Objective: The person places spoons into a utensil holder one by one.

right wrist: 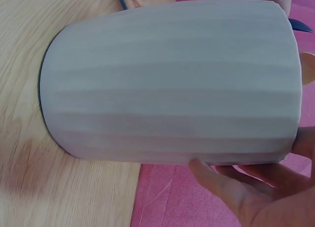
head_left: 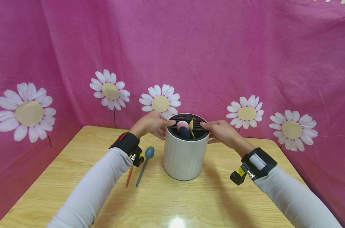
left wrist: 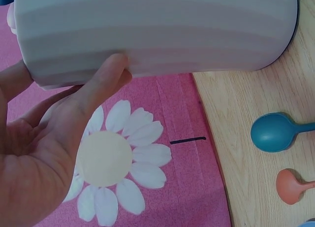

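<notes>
A white ribbed utensil holder (head_left: 184, 160) with a black slotted insert (head_left: 199, 135) stands on the table in the head view. A pink utensil head (head_left: 182, 124), a dark blue one (head_left: 185, 132) and a yellow one (head_left: 191, 126) stick out of its opening. My left hand (head_left: 153, 124) grips the holder's left rim, thumb on top and fingers along the outer wall. On the opposite side, my right hand (head_left: 222, 133) pinches the rim likewise. Both wrist views show fingers touching the ribbed wall. The lower shafts of the utensils are hidden inside.
Left of the holder lie a teal spoon (head_left: 149, 152) and an orange utensil (head_left: 129, 177), whose ladle-like head (left wrist: 290, 186) appears in the left wrist view. A blue edge (left wrist: 307, 223) shows beside them. The wooden table (head_left: 172, 202) meets a pink flowered cloth (head_left: 201, 63) behind.
</notes>
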{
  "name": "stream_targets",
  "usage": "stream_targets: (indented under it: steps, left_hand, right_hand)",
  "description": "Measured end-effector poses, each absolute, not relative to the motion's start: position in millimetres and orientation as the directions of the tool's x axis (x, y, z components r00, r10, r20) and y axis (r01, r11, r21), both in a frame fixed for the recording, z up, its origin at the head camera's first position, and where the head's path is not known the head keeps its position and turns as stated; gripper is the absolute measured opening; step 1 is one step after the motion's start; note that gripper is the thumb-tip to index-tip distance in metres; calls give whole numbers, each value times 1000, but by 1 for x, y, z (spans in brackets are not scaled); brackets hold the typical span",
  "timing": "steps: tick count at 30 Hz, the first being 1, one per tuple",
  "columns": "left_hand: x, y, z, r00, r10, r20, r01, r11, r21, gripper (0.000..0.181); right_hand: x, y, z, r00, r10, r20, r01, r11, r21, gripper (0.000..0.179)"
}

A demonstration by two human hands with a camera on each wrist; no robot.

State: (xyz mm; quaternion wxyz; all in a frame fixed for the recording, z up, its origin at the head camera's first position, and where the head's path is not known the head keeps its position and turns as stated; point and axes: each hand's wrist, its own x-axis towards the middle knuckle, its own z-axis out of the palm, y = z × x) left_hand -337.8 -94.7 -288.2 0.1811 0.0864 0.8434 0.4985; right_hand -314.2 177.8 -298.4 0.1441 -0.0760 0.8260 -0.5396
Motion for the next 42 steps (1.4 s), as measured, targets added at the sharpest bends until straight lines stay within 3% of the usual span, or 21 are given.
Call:
stream_targets:
  steps: [18, 31, 42]
  left_hand:
    - [-332, -92, -281, -931, 312, -190, 8, 538, 843, 36]
    - [-324, -83, -280, -961, 274, -44, 172, 712, 680, 36]
    - [-320, -85, -279, -960, 281, -15, 200, 718, 667, 33]
  right_hand:
    - [-317, 173, -294, -959, -234, -159, 44, 430, -902, 49]
    - [-315, 174, -297, -966, -205, -157, 53, 438, -897, 47]
    - [-315, 175, -300, -966, -210, -149, 44, 437, -899, 50]
